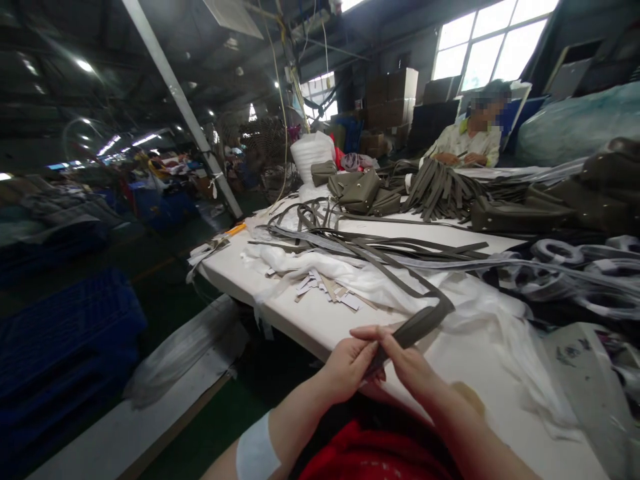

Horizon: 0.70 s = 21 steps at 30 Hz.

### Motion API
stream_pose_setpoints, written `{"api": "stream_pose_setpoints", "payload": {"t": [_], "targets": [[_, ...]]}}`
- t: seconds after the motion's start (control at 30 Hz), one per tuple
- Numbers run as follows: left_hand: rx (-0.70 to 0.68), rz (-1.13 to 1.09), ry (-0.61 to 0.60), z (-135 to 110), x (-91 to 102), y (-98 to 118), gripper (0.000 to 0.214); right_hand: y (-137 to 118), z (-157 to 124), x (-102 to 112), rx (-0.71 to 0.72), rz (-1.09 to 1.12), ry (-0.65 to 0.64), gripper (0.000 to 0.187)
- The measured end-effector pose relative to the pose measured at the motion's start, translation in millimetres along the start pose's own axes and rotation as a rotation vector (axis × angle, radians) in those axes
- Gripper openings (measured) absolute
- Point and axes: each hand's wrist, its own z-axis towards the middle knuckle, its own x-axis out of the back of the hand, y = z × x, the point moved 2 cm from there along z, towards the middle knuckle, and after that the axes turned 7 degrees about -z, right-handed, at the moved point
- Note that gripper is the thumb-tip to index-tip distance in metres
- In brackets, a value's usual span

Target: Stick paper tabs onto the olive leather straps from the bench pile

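Observation:
A dark olive strap (419, 325) runs from between my hands up over the near side of the white table (300, 313), where it bends back toward a bundle of long straps (370, 243). My left hand (349, 363) is closed on the strap's near end, its thumb and fingers pinching it. Beside it, my right hand (400, 353) also grips the strap, with its fingers crossing over the left ones. Part of the strap's end is hidden by my fingers. Small paper tags (330, 290) lie loose on the table beyond my hands.
White wrapping sheet (505, 340) lies crumpled at the right. Rings of wrapped straps (560, 253) and olive bags (525, 210) are piled farther right and back. A person (467, 140) sits across the table. Blue pallets (75, 333) are stacked on the floor at left.

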Motion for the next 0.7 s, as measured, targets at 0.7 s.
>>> {"api": "stream_pose_setpoints", "payload": {"t": [0.7], "targets": [[0.074, -0.003, 0.039, 0, 14.8, -5, 0.055, -9, 23, 31, -0.028, 0.477, 0.166, 0.039]]}}
